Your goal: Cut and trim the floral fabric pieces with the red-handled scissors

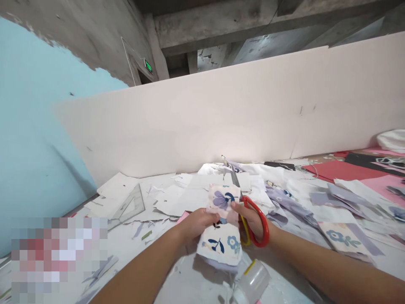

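Observation:
My left hand point(198, 223) grips the left edge of a floral cloth piece point(218, 247), pale with blue and purple flowers, thumb on top. It looks folded or layered, and I cannot tell how many layers it has. My right hand point(249, 217) has its fingers through the handles of the scissors point(264, 230), red outside and yellow inside. Their blades point up and away beyond the cloth. The right thumb also presses on the cloth's upper right part. A clear plastic bottle point(255, 280) lies on its side just below the cloth.
White paper sheets point(180, 198) and a clear set square point(131, 207) lie at the left. Purple floral cloth point(289, 207), a floral patch point(343, 238) and red sheets point(341, 171) spread out to the right. A pale partition point(221, 122) stands behind the table.

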The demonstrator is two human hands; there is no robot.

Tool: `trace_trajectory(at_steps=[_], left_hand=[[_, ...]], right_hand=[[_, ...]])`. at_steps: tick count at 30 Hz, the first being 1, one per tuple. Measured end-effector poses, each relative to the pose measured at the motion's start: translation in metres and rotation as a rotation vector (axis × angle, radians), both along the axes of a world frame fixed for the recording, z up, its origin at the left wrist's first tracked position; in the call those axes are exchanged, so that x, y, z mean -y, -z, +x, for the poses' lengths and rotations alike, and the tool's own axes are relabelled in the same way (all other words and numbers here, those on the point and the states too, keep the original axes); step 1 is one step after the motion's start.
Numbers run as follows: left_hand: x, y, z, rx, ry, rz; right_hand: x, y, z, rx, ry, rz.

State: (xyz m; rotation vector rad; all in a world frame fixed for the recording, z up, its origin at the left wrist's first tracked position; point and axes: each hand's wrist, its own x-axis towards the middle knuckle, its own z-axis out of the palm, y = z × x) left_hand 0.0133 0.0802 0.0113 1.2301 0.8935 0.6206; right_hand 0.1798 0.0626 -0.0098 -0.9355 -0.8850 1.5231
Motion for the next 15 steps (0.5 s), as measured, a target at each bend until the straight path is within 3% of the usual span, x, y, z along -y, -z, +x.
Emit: trace_trajectory(at_steps=[4,11,15], left_hand=[[0.000,0.005,0.001,-0.064,0.035,-0.024],[-0.002,0.016,0.002,0.030,-0.039,0.016],[-0.002,0.015,0.003,0.099,0.005,-0.016]], right_hand=[[-0.002,0.005,0.001,-0.006,-0.034,-0.006],[-0.005,0.008,-0.001,-0.084,-0.225,-0.005],[-0.004,0.006,0.000,-0.074,-0.258,0.040]])
